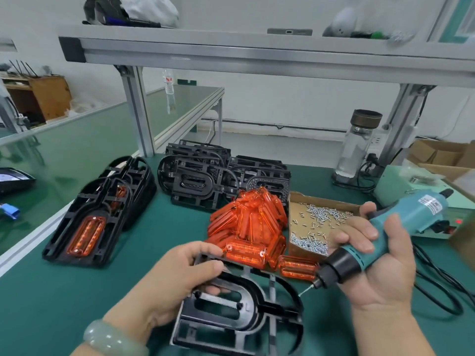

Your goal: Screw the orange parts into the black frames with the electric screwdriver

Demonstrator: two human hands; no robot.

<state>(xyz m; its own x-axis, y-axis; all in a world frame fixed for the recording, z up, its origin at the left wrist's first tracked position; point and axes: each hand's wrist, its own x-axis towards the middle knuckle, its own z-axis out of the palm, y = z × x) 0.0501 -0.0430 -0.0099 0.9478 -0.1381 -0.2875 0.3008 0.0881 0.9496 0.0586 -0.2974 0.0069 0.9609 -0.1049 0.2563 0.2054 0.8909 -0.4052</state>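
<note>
Black frame [239, 312], one, unfilled: at the near edge of the desk [77, 291], oblong slot bare, no orange part seated. Long axis lies roughly left-to-right along that edge; the rounded end points right, toward the driver bit.

Left hand [180, 276]: fingers clasped round the frame's far-left rim, thumb on top.

Right hand [372, 265]: fingers wrapped round the electric screwdriver [380, 235], teal body, bit aimed down-left, tip just beside the frame's rounded end and apart from it.

Step in hand, as judged: loading a fresh frame, before any driving. The next move likely calls for an orange part laid into the slot, then a screw taken on the bit.

Orange parts [249, 222]: loose heap, mid-desk, just beyond the frame.

Screws [316, 214]: in a cardboard box [331, 201], right of the heap.

Finished frames [97, 217]: orange fitted, toward the left edge.

Stacked frames [205, 176]: black, unfilled, toward the far edge.
</note>
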